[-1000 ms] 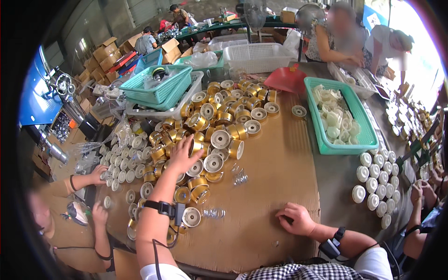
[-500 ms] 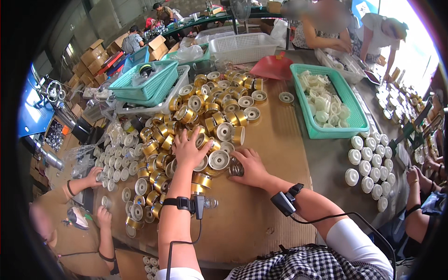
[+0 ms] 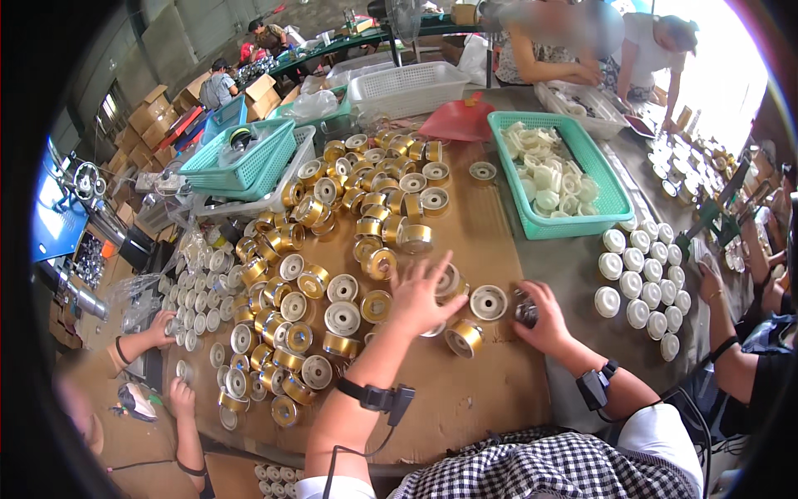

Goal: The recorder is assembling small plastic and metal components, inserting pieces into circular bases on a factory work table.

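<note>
Round spools (image 3: 345, 316) wound in shiny gold tape — flat white faces up — crowd the brown desk (image 3: 490, 391). The left hand (image 3: 418, 293) rests on them with fingers spread wide; just right of it, the right hand (image 3: 544, 316) curls around a small dark piece. Beyond sits a teal mesh basket (image 3: 600, 176) of bare white plastic reels (image 3: 544, 175).

**Both arms reach forward, hands low and close together**

The left hand (image 3: 420, 295) lies palm down with its fingers spread wide, the forearm rising from the near edge and a dark band on the wrist. Just to its right, the right hand (image 3: 544, 314) is curled, fingers apparently closed, though the view is too small to be sure. Its wrist also wears a dark band.
</note>
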`<action>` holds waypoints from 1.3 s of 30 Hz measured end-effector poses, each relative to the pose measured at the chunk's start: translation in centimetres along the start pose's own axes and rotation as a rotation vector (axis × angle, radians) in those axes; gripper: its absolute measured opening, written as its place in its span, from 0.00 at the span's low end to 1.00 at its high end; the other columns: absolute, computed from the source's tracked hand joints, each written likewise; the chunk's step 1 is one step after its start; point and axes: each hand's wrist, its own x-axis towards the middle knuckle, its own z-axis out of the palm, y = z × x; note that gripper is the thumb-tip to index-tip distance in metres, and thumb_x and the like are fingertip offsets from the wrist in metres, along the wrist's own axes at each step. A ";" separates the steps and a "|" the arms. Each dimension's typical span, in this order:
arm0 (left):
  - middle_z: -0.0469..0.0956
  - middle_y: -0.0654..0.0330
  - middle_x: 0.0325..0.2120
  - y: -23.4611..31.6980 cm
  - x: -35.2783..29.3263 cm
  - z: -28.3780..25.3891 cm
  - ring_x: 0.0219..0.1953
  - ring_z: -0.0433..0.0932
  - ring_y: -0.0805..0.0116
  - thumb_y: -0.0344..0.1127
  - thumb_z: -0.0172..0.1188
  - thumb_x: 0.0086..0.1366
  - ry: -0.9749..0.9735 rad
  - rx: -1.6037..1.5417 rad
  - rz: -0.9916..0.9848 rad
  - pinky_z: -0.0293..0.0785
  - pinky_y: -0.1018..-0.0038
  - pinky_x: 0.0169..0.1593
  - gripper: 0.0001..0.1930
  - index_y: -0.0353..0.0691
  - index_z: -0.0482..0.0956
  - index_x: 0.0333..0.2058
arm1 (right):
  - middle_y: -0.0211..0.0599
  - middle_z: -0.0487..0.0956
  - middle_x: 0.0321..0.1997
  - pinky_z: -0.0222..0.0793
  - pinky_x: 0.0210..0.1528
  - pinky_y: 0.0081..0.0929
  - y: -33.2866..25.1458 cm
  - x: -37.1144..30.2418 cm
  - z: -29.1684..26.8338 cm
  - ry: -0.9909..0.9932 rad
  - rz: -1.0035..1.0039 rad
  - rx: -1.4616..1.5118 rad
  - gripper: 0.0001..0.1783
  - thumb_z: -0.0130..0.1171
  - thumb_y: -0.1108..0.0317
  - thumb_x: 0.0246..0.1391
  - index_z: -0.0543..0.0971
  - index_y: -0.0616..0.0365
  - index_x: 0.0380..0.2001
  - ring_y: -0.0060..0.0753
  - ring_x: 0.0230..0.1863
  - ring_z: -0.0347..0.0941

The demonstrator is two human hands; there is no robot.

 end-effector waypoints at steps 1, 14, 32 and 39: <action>0.64 0.47 0.66 1.4 0.1 0.9 0.70 0.61 0.44 0.64 0.63 0.60 0.039 0.014 0.037 0.36 0.35 0.73 0.46 0.62 0.55 0.73 | 0.52 0.69 0.63 0.66 0.67 0.45 0.9 -0.6 -0.6 0.049 0.063 -0.016 0.43 0.70 0.72 0.39 0.68 0.57 0.63 0.57 0.65 0.65; 0.67 0.44 0.65 4.5 -3.0 0.2 0.70 0.61 0.42 0.50 0.63 0.67 0.218 -0.252 0.200 0.60 0.54 0.70 0.35 0.39 0.67 0.67 | 0.54 0.62 0.72 0.44 0.75 0.56 -2.4 -4.3 -4.1 0.102 -0.041 -0.177 0.40 0.67 0.56 0.53 0.66 0.57 0.67 0.57 0.75 0.52; 0.74 0.57 0.56 9.8 -15.3 1.6 0.63 0.69 0.52 0.46 0.74 0.52 0.055 -0.140 0.295 0.51 0.40 0.70 0.21 0.44 0.79 0.40 | 0.45 0.73 0.62 0.63 0.66 0.47 -5.7 -7.7 -1.8 -0.157 -0.118 -0.114 0.22 0.63 0.66 0.57 0.76 0.60 0.54 0.53 0.61 0.66; 0.71 0.56 0.60 7.2 -17.2 0.2 0.67 0.63 0.48 0.46 0.72 0.55 0.087 -0.207 0.172 0.53 0.43 0.70 0.20 0.44 0.81 0.44 | 0.47 0.74 0.58 0.63 0.59 0.45 -6.2 -3.4 -1.5 -0.057 -0.248 -0.062 0.28 0.58 0.79 0.45 0.76 0.58 0.55 0.55 0.57 0.67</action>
